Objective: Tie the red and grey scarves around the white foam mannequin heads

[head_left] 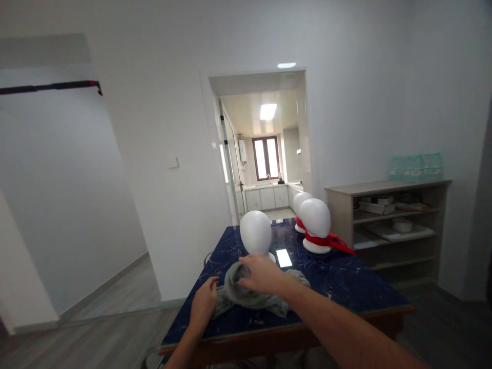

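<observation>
**Q:** What does the room look like, from left to right?

**A:** White walls surround a dark blue marble-patterned table (338, 282) with a brown wooden edge. High on the left wall is a black rod with a red tip (49, 87), its left end cut off by the frame. Behind the table, a doorway (265, 148) opens onto a bright kitchen with a window. At right stands an open shelf unit (395, 225); its shelves hold flat boxes and trays too small to make out, and greenish packages sit on top.

**Q:** What are the hands doing?

**A:** The left hand (203, 305) is closed on the left edge of a crumpled grey cloth (249, 294) that lies on the near part of the table. The right hand (263, 274) rests on top of the cloth with its fingers curled down into it; the fingertips are hidden in the folds, so how tightly it grips cannot be told.

**Q:** What else is on the table?

**A:** 3 white mannequin heads. 1 bare head (255, 233) stands just behind the cloth. 2 more heads (315, 218) stand further right, each with red fabric at the neck; the rear 1 is mostly hidden.
</observation>
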{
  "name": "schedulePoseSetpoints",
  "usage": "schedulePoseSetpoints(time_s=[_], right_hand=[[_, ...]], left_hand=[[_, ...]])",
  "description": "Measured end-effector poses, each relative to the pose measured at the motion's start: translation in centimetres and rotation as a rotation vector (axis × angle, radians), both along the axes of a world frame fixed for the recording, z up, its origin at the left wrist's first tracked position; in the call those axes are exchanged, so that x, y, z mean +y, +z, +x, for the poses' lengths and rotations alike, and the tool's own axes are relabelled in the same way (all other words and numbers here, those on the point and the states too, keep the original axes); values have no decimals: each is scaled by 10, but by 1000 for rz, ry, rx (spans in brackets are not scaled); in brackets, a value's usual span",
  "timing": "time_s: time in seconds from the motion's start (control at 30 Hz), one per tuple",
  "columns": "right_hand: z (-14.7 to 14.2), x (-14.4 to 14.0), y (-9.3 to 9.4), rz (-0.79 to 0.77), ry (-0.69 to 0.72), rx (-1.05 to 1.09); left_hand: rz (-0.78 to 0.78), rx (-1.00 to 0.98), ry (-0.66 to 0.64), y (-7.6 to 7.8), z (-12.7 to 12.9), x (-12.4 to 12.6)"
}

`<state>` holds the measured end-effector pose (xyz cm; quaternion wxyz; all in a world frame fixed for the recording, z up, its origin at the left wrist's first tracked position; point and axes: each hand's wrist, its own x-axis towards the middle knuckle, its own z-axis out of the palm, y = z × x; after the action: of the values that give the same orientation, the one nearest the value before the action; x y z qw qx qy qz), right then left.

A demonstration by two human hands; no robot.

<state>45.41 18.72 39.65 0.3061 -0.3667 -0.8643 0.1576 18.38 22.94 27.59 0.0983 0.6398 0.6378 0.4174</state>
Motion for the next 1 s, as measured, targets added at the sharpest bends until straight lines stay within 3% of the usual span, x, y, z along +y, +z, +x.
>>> schedulePoseSetpoints(time_s=[0.07,0.17,0.27,0.4,0.57,0.67,0.8,0.9,1.0], right_hand=[[11,2,-25,56,-88,-270],[49,4,-55,-67,-136,-492],[89,0,-75,-60,-156,-473],[130,-17,-89,6,-159,-385],[175,-33,-83,-81,-131,-276],[198,-24,-64,-150,-95,-64],[214,14,-53,-12,-370,91],[212,44,-71,88,-567,-28],[206,62,-97,105,-661,-72]], left_hand=[[-9,-149,-17,-4,-9,1],[-15,-248,-136,-3,-11,0],[-53,-184,-262,6,1,-8],[-79,68,-504,20,25,-31],[-78,232,-614,25,47,-47],[-46,150,-521,23,53,-29],[-39,-46,-299,21,70,24],[-131,-106,-245,21,95,63],[-121,-170,-246,22,125,87]])
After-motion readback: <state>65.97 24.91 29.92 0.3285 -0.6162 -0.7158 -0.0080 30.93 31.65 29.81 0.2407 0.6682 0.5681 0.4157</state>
